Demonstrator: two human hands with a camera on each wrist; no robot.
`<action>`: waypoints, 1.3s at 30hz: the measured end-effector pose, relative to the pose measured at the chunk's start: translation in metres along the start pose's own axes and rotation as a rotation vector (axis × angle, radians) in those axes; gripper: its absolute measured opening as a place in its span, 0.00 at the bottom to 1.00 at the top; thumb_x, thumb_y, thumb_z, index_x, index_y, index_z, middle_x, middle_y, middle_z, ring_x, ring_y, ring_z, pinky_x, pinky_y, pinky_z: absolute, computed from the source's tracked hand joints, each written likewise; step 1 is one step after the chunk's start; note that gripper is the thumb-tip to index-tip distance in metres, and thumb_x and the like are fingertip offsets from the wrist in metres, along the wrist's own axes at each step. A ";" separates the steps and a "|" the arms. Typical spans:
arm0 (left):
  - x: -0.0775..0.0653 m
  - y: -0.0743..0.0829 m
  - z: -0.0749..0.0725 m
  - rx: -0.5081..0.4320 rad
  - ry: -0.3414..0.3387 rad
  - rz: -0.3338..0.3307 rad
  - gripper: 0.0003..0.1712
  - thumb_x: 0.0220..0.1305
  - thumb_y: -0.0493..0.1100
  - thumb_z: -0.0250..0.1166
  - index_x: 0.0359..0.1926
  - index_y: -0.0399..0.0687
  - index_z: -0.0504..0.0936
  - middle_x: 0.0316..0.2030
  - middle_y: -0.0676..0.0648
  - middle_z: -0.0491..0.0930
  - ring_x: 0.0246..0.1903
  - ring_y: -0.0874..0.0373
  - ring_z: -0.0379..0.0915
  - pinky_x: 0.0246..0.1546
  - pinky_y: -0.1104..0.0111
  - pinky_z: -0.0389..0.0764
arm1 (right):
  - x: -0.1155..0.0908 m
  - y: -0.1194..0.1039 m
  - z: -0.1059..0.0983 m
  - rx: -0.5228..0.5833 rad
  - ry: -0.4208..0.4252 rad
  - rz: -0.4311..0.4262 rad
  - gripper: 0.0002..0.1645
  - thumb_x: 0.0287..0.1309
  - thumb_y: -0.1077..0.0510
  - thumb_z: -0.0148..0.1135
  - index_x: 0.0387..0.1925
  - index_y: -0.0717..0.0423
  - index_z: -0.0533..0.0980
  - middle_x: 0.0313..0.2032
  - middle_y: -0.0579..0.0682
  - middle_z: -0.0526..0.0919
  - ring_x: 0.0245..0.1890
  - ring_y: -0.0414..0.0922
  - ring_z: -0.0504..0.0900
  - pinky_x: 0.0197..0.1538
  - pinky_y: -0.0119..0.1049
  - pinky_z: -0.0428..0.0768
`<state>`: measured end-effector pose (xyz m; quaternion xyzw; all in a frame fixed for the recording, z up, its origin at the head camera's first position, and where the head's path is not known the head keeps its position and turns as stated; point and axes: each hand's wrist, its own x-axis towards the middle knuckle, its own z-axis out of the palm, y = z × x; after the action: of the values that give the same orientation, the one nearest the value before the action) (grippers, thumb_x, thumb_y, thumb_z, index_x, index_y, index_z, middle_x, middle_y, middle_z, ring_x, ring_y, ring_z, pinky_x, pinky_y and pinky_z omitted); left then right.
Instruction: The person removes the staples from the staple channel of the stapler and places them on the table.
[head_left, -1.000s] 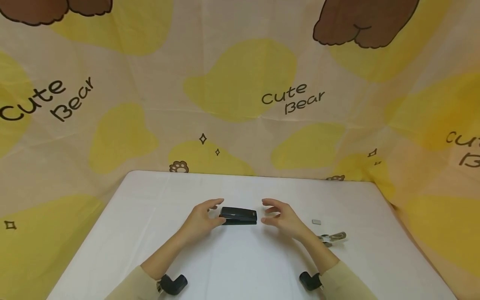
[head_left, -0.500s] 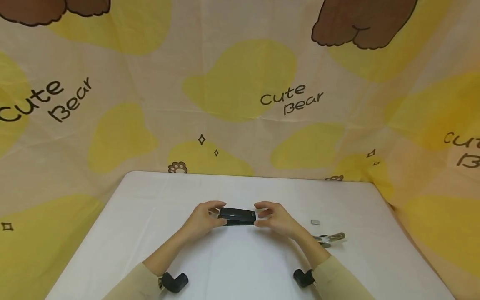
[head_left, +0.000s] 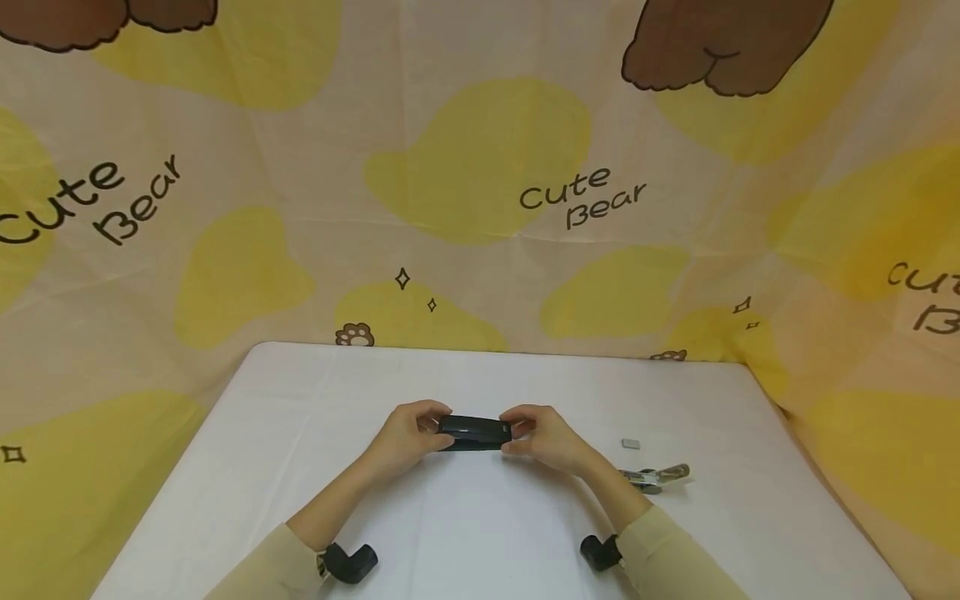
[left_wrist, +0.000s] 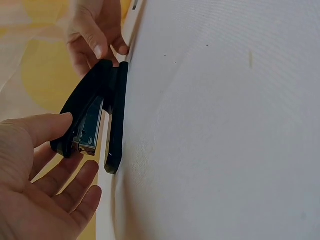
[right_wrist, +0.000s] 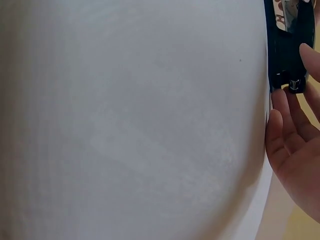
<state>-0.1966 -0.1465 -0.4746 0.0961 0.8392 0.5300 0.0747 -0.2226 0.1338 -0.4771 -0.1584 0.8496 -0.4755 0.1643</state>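
Note:
A black stapler (head_left: 472,428) rests on the white tabletop between both hands, its upper arm raised from its base. The left hand (head_left: 401,439) pinches the front end of that arm. In the left wrist view, the thumb lies along the stapler's (left_wrist: 82,97) arm, the index finger passes behind it, and the other fingers curl loosely below. At the hinge end, the right hand (head_left: 546,438) holds the stapler between thumb and index finger. The right wrist view shows only this rear part of the stapler (right_wrist: 290,55), with the remaining fingers bent beneath it.
Right of the right forearm lies a shiny metal tool (head_left: 667,475) with a dark part, its left end partly hidden by the arm. Beyond it is a small grey rectangular piece (head_left: 631,444). A patterned yellow cloth (head_left: 480,167) hangs behind the white table (head_left: 480,533).
The right hand has moved left, from apart to the stapler's hinge end, and its fingers have closed in on it. The left hand has settled round the front end. The stapler stays nearly still.

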 end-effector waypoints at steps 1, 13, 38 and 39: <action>0.000 0.001 0.000 0.001 0.000 -0.002 0.21 0.59 0.36 0.76 0.54 0.43 0.86 0.39 0.50 0.84 0.38 0.53 0.77 0.32 0.64 0.78 | 0.000 -0.001 0.000 0.001 0.001 0.001 0.28 0.52 0.63 0.80 0.56 0.59 0.83 0.48 0.49 0.87 0.47 0.47 0.82 0.51 0.39 0.78; -0.003 0.003 0.000 0.008 -0.020 -0.024 0.20 0.59 0.36 0.77 0.53 0.42 0.86 0.36 0.49 0.83 0.33 0.54 0.76 0.29 0.64 0.77 | -0.003 -0.001 0.001 -0.001 0.007 0.005 0.21 0.54 0.65 0.78 0.51 0.59 0.84 0.38 0.48 0.84 0.41 0.44 0.80 0.47 0.39 0.78; -0.017 0.007 0.004 -0.007 -0.092 0.003 0.19 0.58 0.37 0.77 0.51 0.43 0.86 0.31 0.49 0.82 0.30 0.54 0.75 0.29 0.65 0.75 | -0.022 0.000 -0.002 -0.034 -0.046 -0.022 0.21 0.55 0.63 0.78 0.51 0.58 0.83 0.36 0.46 0.83 0.39 0.44 0.80 0.43 0.34 0.77; -0.017 0.007 0.004 -0.009 -0.099 0.006 0.19 0.58 0.37 0.77 0.51 0.43 0.86 0.31 0.49 0.82 0.30 0.54 0.75 0.29 0.66 0.75 | -0.023 0.000 -0.002 -0.036 -0.048 -0.023 0.21 0.54 0.63 0.78 0.51 0.58 0.83 0.36 0.46 0.83 0.39 0.44 0.80 0.43 0.34 0.77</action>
<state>-0.1782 -0.1443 -0.4691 0.1242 0.8317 0.5288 0.1149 -0.2031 0.1448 -0.4731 -0.1826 0.8518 -0.4581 0.1764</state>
